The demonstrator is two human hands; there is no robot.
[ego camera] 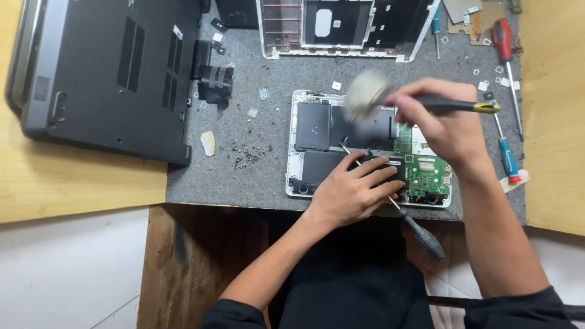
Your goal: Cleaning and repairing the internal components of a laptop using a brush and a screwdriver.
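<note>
An opened white laptop base (293, 149) lies on the grey mat, showing black battery cells (313, 126) and a green circuit board (426, 170). My left hand (356, 190) rests flat on its lower middle, fingers spread, with a dark-handled screwdriver (420, 234) lying under it and poking past the mat's front edge. My right hand (442, 125) grips a brush by its black handle (469, 106). The pale bristles (364, 94) are blurred above the upper part of the base.
A black laptop (103, 73) sits upside down at the left. A white laptop shell (347, 27) lies at the back. Red and blue screwdrivers (506, 91) lie at the right. Small screws (247, 158) and scraps dot the grey mat (244, 183).
</note>
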